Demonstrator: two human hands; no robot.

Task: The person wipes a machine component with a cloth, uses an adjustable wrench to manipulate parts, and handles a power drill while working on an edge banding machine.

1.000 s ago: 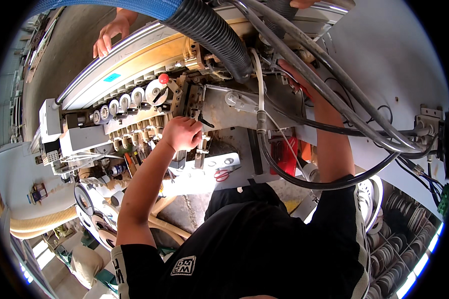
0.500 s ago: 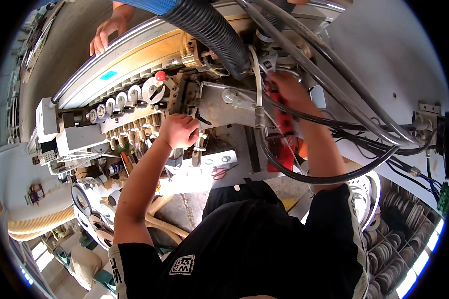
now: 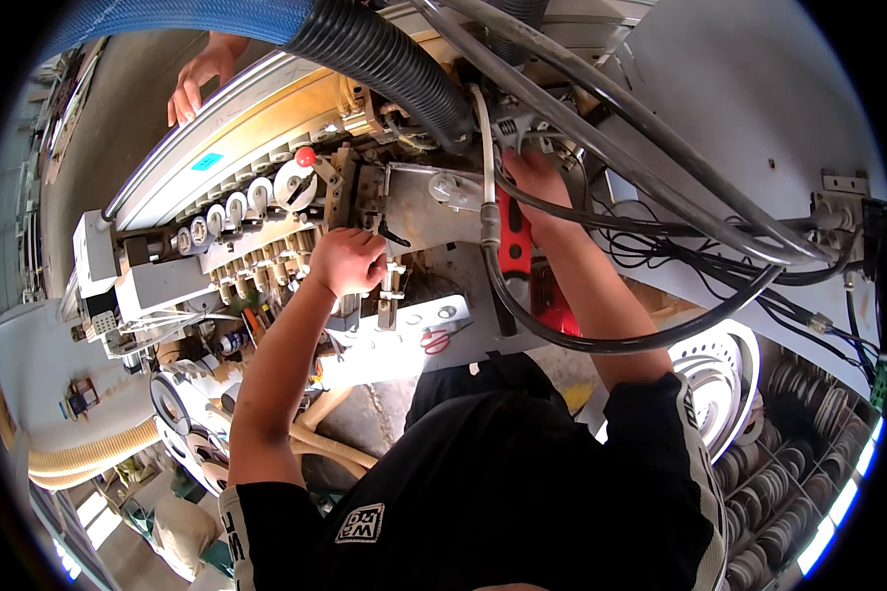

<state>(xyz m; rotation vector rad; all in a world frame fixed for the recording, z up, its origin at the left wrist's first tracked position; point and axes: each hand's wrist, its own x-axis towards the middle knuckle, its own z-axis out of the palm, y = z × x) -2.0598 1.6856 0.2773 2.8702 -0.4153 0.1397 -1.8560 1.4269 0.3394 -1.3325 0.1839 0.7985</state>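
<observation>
My right hand point(image 3: 535, 184) is closed round an adjustable wrench point(image 3: 513, 231) with a red handle. Its grey jaws reach up among the metal fittings below the ribbed black hose point(image 3: 389, 69); whether they grip a fitting is hard to see. On the left, my left hand point(image 3: 348, 262) is curled at the front of a metal block on the machine point(image 3: 365, 192), and what lies under its fingers is hidden. A small black lever point(image 3: 394, 234) sticks out just beside these fingers. A red ball knob point(image 3: 306, 157) stands farther back.
Thick black cables point(image 3: 631, 345) loop around my right forearm. A row of rollers point(image 3: 235, 209) runs off to the left. Red-handled scissors point(image 3: 435, 342) lie on the near white plate point(image 3: 384, 366). Another person's hand point(image 3: 195, 84) rests at the far rail.
My right hand and the wrench have swung left, and the red handle now stands more upright. The left hand keeps its place on the machine. The whole view has shifted slightly.
</observation>
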